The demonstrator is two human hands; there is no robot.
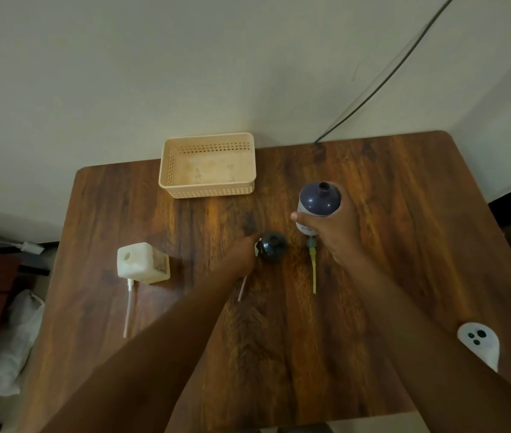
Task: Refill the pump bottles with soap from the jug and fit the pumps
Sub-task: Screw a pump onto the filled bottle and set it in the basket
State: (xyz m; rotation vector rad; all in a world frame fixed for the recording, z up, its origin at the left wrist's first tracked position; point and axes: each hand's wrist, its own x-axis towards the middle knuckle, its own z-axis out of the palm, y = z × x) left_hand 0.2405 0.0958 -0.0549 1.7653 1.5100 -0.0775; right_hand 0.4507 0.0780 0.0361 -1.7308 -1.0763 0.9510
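My right hand (pixel 336 235) grips a dark blue bottle (pixel 319 200) with an open neck, standing on the wooden table (pixel 404 229). Below it lies a pump with a yellow-green tube (pixel 312 270). A small round dark bottle (pixel 274 246) stands mid-table. My left hand (pixel 238 256) is right beside it, fingers curled around a black pump head (pixel 258 245); its white tube (pixel 241 289) sticks out under the wrist. A white square bottle (pixel 141 262) with an open hole on top stands at the left, a white pump tube (pixel 128 307) lying in front of it.
A beige perforated basket (pixel 207 190) sits at the table's back edge by the wall. A white phone (pixel 478 342) lies near the right edge beside my forearm. A dark cable (pixel 382 82) runs down the wall to the table's back. White bags lie on the floor at the left.
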